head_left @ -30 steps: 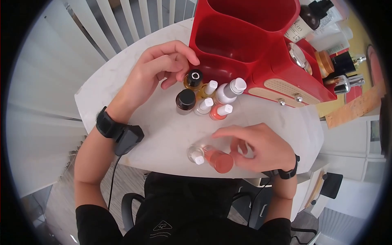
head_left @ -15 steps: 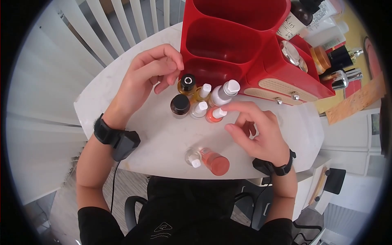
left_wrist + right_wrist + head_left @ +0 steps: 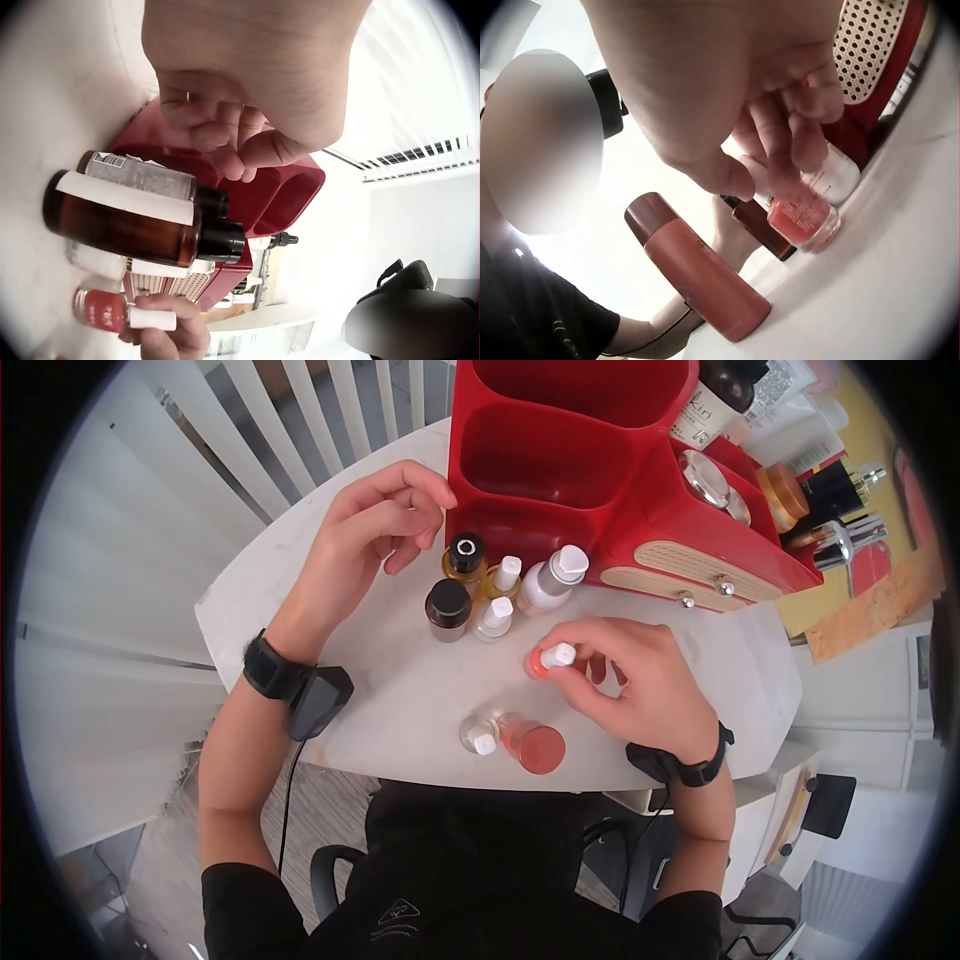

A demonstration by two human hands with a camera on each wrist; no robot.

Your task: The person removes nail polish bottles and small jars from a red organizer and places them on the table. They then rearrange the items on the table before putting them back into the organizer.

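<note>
My right hand (image 3: 645, 685) pinches a coral-red nail polish bottle (image 3: 536, 663) by its white cap, between thumb and fingers. In the left wrist view this nail polish (image 3: 101, 310) stands out beside the brown bottles. Loosely curled and holding nothing, my left hand (image 3: 365, 540) hovers by the corner of the red organizer (image 3: 625, 540). Below it is a group of bottles: a black-capped brown one (image 3: 448, 610), another with a black top (image 3: 465, 560), two small white-capped ones, and a white bottle (image 3: 548, 585). Nearer the body stand a pinkish bottle (image 3: 535, 745) and a clear white-capped bottle (image 3: 480, 734).
The organizer has deep compartments at the back and woven-front drawers (image 3: 685, 575) with round knobs. Cosmetics, including a dark pump bottle (image 3: 725, 385), stand in and behind its right side. White slatted blinds (image 3: 120, 610) border the marble-look table (image 3: 270, 600) on the left.
My right hand has left the pinkish bottle, reached forward and taken hold of the coral-red nail polish, shifting it slightly away from the group. The left hand stays near the organizer.
</note>
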